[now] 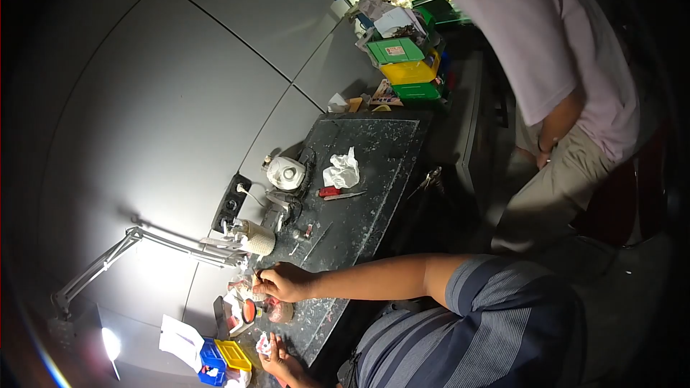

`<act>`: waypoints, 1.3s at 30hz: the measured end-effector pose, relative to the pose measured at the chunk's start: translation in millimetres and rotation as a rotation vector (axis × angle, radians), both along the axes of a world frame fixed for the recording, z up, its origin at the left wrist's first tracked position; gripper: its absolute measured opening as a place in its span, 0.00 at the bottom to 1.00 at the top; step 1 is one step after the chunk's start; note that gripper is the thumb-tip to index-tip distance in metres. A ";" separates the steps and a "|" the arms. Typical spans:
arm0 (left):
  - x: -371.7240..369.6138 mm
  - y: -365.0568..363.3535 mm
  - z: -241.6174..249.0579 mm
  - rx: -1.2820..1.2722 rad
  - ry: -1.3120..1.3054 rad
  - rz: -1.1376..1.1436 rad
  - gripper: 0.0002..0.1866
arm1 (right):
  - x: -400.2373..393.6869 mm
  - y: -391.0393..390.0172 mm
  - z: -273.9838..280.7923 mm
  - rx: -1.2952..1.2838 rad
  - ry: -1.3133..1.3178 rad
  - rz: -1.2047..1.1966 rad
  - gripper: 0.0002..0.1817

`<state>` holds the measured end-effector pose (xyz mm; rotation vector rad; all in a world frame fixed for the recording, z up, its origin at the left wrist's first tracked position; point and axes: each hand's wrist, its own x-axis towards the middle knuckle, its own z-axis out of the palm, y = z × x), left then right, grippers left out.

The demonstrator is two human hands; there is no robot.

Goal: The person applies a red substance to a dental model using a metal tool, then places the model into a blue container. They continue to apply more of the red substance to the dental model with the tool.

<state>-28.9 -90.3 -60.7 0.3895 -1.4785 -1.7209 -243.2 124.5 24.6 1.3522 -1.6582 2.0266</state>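
Note:
My right hand [284, 280] reaches across the dark workbench [374, 208] to its near left end. Its fingers are pinched on a thin tool, the tip over a small pale piece [243, 289]. Just below it lie a round orange-red disc [249, 310] and a pinkish lump [279, 310]. My left hand [280, 363] is at the bottom edge, curled around a small white and pink piece [263, 345]. My striped sleeve [503, 302] fills the lower right.
A lamp arm [144, 241] juts from the wall, with a socket [230, 202] and a white device [286, 172] nearby. Crumpled tissue [343, 170] lies mid-bench. Blue and yellow trays [224, 356] sit near my left hand. Stacked bins [410, 65] stand far off. A person in a pink shirt [560, 65] stands at right.

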 end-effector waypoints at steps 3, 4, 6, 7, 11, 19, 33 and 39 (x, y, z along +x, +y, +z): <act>-1.7 33.6 18.0 0.017 -0.030 0.047 0.19 | -0.4 -1.6 -1.3 -0.016 0.012 0.005 0.13; -2.4 38.2 19.4 0.017 -0.031 0.050 0.19 | -0.4 -2.0 -2.0 -0.036 0.026 -0.009 0.13; -1.4 42.5 20.9 -0.007 -0.015 0.061 0.17 | -0.2 -2.8 -2.9 -0.056 0.039 -0.021 0.13; -0.9 41.4 20.3 -0.007 -0.015 0.065 0.17 | -1.2 -2.7 -3.4 -0.031 0.051 -0.022 0.13; -2.8 40.6 20.5 -0.015 -0.008 0.050 0.16 | -0.1 -1.2 -3.0 0.014 0.049 -0.007 0.15; -2.1 33.5 15.2 -0.052 -0.018 0.031 0.19 | 0.4 -0.6 -2.7 0.034 0.081 -0.046 0.15; -3.7 42.9 21.2 -0.004 0.017 0.050 0.19 | -1.9 -3.2 -4.8 0.006 0.061 -0.013 0.13; -1.2 31.7 17.3 0.003 -0.004 0.018 0.22 | -1.1 -1.6 -3.6 0.011 0.055 -0.016 0.14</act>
